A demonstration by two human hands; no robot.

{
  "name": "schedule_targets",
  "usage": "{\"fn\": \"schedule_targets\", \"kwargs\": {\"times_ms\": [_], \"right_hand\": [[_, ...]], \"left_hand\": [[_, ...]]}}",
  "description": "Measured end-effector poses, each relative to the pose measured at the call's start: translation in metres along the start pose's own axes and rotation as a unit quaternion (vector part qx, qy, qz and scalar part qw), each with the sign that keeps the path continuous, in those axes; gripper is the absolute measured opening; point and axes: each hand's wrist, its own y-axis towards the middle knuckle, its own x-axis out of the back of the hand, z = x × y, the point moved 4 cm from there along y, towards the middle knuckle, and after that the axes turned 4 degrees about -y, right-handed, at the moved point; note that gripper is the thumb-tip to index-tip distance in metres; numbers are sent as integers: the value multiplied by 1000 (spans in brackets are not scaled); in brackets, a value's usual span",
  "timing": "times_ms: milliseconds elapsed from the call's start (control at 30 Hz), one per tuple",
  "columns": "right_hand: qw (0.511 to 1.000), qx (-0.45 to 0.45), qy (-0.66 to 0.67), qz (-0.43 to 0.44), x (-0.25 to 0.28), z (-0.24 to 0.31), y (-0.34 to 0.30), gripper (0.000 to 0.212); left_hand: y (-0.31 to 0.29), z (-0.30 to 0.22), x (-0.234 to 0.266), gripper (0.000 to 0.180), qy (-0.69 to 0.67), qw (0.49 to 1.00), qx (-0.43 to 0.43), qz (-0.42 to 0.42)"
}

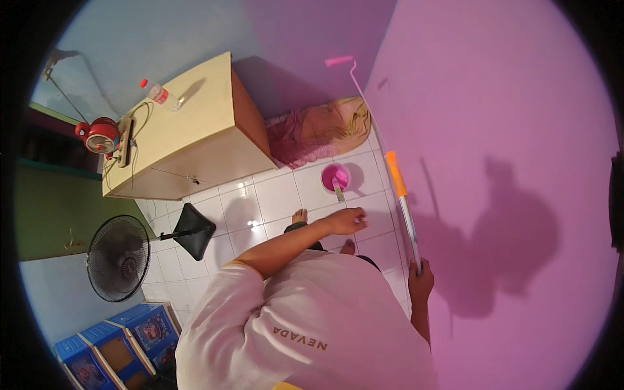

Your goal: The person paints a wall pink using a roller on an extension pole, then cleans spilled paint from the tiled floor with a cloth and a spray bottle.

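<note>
My right hand is wrapped round the pale pole of a long paint roller. The tool has an orange grip, and its thin wire frame leads up to a small pink roller head near the far wall corner. In front of my body, my left hand is loosely bent and holds nothing I can see. Just beyond it on the floor stands a small bucket of magenta paint, with a paintbrush leaning in it.
A pink-painted wall rises close on my right. Crumpled cloths lie by the far corner. To the left are a cream cabinet bearing a plastic bottle and small red fan, a standing fan, and blue drawers.
</note>
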Motion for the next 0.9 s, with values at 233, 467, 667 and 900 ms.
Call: {"fn": "schedule_targets", "kwargs": {"times_ms": [233, 467, 667, 900], "right_hand": [[983, -35, -168, 70, 37, -7, 4, 31], [972, -39, -207, 103, 50, 6, 3, 30], [957, -81, -227, 164, 45, 15, -13, 28], [939, -162, -220, 209, 17, -16, -44, 30]], "left_hand": [[-60, 144, 22, 45, 154, 970, 181, -47], [-56, 228, 25, 39, -51, 943, 289, -156], [-27, 250, -20, 34, -413, 799, 400, -175], [30, 313, -96, 37, -470, 741, 431, -211]]}}
